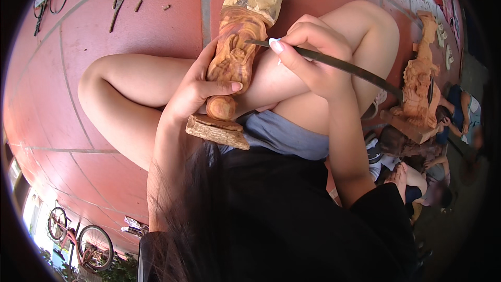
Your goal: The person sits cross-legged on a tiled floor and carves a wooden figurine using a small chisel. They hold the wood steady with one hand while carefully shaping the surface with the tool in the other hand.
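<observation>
A carved wooden figure (pixel 229 62) lies across my lap, its far end a rough, squared block and its near end a round knob above a flat, bark-edged base. My left hand (pixel 195 94) is closed around the figure's lower body, thumb across the front. Pinched in my right hand (pixel 321 55) is a long, narrow, dark file (pixel 360 71). Its tip touches or nearly touches the upper right side of the carving, while the other end reaches out to the right past my knee. My right palm is hidden from view.
Red tiled floor (pixel 141 36) surrounds my crossed legs. A thin blade-like tool (pixel 118 13) and small pieces lie at far left, near a cable (pixel 39 15). Rightward stands a larger wood carving (pixel 420 83), with other people (pixel 417 177) seated beyond. A bicycle (pixel 81 245) is at lower left.
</observation>
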Tool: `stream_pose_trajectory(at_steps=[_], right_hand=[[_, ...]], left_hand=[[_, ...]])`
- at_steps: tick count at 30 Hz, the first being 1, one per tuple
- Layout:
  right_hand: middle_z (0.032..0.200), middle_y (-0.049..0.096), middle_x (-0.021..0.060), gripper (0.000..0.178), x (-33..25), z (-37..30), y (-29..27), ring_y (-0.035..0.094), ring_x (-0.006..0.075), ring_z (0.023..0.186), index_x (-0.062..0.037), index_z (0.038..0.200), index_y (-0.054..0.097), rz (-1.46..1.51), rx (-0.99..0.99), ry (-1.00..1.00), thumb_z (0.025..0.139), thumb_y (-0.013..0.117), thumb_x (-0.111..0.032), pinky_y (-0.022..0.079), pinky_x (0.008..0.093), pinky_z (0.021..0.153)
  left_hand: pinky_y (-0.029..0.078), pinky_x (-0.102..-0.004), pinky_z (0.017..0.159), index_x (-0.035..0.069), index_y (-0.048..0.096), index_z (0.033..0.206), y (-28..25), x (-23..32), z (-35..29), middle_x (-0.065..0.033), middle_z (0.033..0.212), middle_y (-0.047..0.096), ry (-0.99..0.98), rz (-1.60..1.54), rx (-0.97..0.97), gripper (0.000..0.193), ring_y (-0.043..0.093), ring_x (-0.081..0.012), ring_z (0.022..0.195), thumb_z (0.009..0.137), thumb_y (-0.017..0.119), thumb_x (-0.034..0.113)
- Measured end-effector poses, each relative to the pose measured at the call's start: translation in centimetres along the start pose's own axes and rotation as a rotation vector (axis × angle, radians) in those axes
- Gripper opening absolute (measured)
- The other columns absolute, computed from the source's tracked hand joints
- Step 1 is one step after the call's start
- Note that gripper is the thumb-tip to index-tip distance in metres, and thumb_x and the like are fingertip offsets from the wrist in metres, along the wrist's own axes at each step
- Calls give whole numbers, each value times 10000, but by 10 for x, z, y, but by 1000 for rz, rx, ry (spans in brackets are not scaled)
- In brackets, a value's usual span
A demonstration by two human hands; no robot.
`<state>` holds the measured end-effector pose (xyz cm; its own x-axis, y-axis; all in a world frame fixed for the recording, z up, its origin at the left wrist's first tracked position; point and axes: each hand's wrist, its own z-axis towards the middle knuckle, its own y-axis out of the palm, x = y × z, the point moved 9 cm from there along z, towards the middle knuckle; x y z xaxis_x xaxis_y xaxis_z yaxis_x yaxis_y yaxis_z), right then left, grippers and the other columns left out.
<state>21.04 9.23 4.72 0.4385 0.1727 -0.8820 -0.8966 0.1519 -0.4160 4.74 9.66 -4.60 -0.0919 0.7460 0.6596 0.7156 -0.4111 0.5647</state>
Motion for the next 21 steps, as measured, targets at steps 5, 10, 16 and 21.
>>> stream_pose_trajectory(at_steps=[5,10,16,21], right_hand=[[631,565,40,173,2,-5,1,524,205,563,-68,675,617,-47,-13,-20,755,769,-90,396,334,551],[617,539,41,198,0,-4,4,507,211,553,-74,660,578,-80,-49,-64,768,744,-88,387,345,548],[617,535,50,198,12,-4,8,510,201,547,-60,699,559,-9,-106,73,826,703,-108,382,331,522],[642,554,40,208,25,-1,15,526,128,578,-34,749,546,31,-225,229,903,648,-129,396,277,541]], left_hand=[[374,-334,1085,-40,308,1483,-11,-6,7,-161,1322,551,41,159,30,967,514,-229,1264,649,797,-11],[398,-329,1057,-45,358,1450,-13,-5,11,-146,1250,591,32,233,56,951,552,-222,1200,617,817,2],[401,-323,1051,-45,369,1443,-14,-7,13,-146,1246,590,35,206,51,938,556,-221,1189,614,807,-3],[390,-327,1061,-46,362,1449,-16,-11,14,-145,1265,581,35,113,52,960,551,-232,1197,594,797,-22]])
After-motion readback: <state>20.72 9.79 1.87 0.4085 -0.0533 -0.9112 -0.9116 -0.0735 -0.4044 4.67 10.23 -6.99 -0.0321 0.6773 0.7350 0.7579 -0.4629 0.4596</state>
